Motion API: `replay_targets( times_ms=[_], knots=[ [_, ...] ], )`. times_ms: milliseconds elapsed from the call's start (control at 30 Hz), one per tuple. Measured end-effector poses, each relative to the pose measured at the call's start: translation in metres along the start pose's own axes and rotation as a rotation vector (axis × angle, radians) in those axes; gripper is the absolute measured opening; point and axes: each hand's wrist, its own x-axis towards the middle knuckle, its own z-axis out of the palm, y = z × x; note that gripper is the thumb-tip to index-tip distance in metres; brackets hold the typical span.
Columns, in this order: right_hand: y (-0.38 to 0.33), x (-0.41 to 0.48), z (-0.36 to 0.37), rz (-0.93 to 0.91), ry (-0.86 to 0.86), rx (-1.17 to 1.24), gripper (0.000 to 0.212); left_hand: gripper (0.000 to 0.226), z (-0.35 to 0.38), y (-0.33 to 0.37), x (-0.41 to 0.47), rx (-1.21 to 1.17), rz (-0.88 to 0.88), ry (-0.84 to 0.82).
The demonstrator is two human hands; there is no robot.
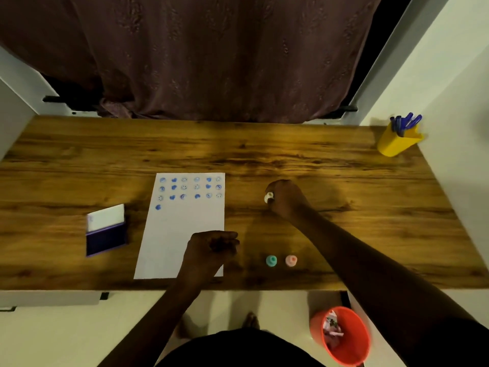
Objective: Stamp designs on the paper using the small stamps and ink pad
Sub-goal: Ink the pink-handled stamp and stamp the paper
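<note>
A white sheet of paper (182,234) lies on the wooden table (264,149), with three rows of blue stamped faces and hearts near its top and one heart starting a fourth row. My left hand (211,247) rests as a loose fist on the paper's lower right corner and holds nothing that I can see. My right hand (284,198) is to the right of the paper, closed on a small white stamp (268,197). An open ink pad (105,230) with a dark blue pad and raised white lid sits left of the paper. A green stamp (271,260) and a pink stamp (291,260) stand near the front edge.
A yellow cup (397,141) with several blue pens stands at the back right corner. A maroon curtain (225,56) hangs behind the table. An orange bin (344,335) sits on the floor below the front edge, near my feet.
</note>
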Motion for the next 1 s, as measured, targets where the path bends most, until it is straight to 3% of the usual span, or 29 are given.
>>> replay_targets(
  times_ms=[67,200,267,467,567,667,800,900,1000],
  knots=[
    [0.002,0.000,0.000,-0.003,-0.007,-0.010,0.024,0.029,0.004,0.000,-0.001,0.000,-0.004,-0.015],
    [0.003,-0.009,-0.012,0.010,-0.020,0.008,0.056,0.026,0.014,-0.002,0.001,0.048,0.006,-0.031],
    [0.008,-0.019,-0.024,0.027,-0.021,0.036,0.060,0.026,0.019,-0.003,0.003,0.050,-0.009,-0.031],
    [0.028,-0.097,-0.042,-0.034,-0.084,0.087,0.022,0.031,0.033,-0.001,0.006,0.122,0.039,-0.092],
    [0.040,-0.127,-0.025,-0.096,-0.165,0.107,0.033,0.026,0.042,0.001,0.008,0.154,0.029,-0.090],
    [0.048,-0.142,0.002,-0.142,-0.168,-0.062,0.052,0.026,0.052,0.005,0.008,0.178,0.019,-0.084],
    [0.049,-0.144,0.021,-0.132,-0.109,-0.104,0.032,0.026,0.059,0.007,0.010,0.167,-0.034,-0.103],
    [0.049,-0.144,0.020,-0.133,-0.057,-0.048,0.029,0.028,0.058,0.006,0.009,0.187,0.005,-0.129],
    [0.041,-0.142,0.002,-0.110,0.003,0.207,0.025,0.038,0.054,0.010,0.007,0.144,0.046,-0.198]
  ],
)
